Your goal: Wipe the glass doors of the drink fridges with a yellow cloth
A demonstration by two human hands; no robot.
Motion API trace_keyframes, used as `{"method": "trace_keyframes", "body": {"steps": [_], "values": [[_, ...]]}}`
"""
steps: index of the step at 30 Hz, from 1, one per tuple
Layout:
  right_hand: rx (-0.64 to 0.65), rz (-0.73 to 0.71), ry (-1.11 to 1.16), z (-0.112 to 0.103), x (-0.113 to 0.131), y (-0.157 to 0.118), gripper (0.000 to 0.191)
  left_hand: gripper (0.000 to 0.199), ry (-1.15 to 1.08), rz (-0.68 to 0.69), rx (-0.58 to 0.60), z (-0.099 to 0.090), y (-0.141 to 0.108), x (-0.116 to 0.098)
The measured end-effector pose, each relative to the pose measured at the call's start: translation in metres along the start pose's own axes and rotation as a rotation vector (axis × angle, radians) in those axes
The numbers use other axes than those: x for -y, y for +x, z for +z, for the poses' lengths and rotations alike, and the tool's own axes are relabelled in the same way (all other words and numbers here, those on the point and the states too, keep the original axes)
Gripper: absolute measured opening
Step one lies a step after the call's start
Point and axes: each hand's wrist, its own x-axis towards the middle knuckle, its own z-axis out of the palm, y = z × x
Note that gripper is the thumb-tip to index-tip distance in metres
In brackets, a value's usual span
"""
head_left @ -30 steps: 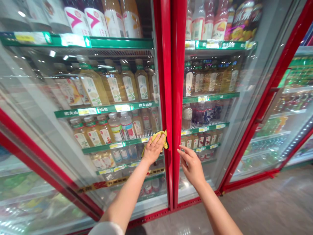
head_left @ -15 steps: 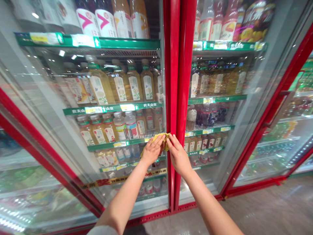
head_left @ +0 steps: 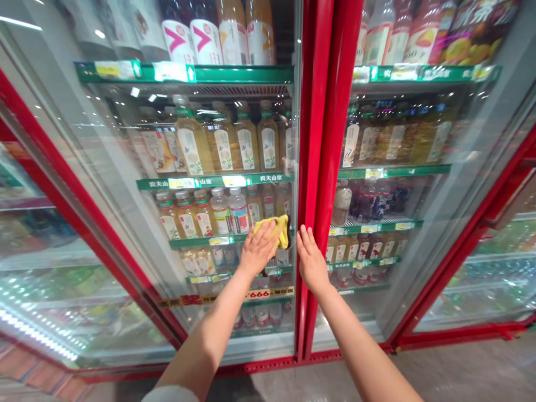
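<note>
My left hand (head_left: 259,248) presses a yellow cloth (head_left: 283,231) against the left glass door (head_left: 234,349). The fingers lie along the cloth, and a crumpled end of it sticks out to the right of them. My right hand (head_left: 310,258) rests with straight fingers on the red door frame (head_left: 310,167) between the two glass doors, apart from the cloth and holding nothing. Behind the glass, bottles (head_left: 203,215) stand on green-edged shelves, partly hidden by my left hand and forearm.
The right glass door (head_left: 377,304) shows more drink bottles (head_left: 368,201) inside. A further cooler door with a red handle (head_left: 502,218) stands at the far right. Another red-framed door (head_left: 104,262) angles across the left. Grey floor (head_left: 452,368) runs along the base.
My left hand and the cloth have moved left, away from the red frame. My right hand no longer touches the cloth's edge. The view has shifted, so the cooler appears farther right.
</note>
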Motion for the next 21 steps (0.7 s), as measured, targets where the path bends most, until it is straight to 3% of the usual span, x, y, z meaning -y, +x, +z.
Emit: {"method": "trace_keyframes", "body": {"steps": [3,5,7,9,11,13,14,17,19,21], "values": [[-0.019,0.015,-0.019,0.006,0.003,-0.002,0.096,0.077,0.012,-0.305,-0.095,-0.014,0.006,0.029],[-0.038,0.049,-0.036,0.01,0.009,-0.001,0.096,0.082,0.033,-0.404,-0.157,-0.017,-0.007,0.035],[-0.072,0.083,-0.055,0.014,0.019,0.0,0.097,0.085,0.06,-0.372,-0.169,-0.013,-0.027,0.029],[-0.111,0.113,-0.074,0.018,0.028,0.003,0.097,0.085,0.076,-0.203,-0.145,-0.008,-0.043,0.019],[-0.14,0.143,-0.09,0.021,0.035,0.006,0.097,0.08,0.066,0.046,-0.076,-0.006,-0.042,0.015],[-0.15,0.168,-0.101,0.023,0.039,0.007,0.098,0.073,0.056,0.166,-0.035,-0.01,-0.025,0.022],[-0.149,0.175,-0.105,0.023,0.04,0.008,0.098,0.071,0.054,0.143,-0.038,-0.014,-0.014,0.029],[-0.15,0.172,-0.121,0.02,0.045,0.007,0.099,0.071,0.045,-0.101,-0.113,-0.026,0.011,0.051],[-0.159,0.154,-0.127,0.019,0.051,0.007,0.098,0.073,0.047,-0.249,-0.162,-0.028,0.008,0.057],[-0.159,0.12,-0.103,0.02,0.059,0.008,0.098,0.072,0.056,-0.252,-0.175,-0.024,-0.009,0.053]]}}
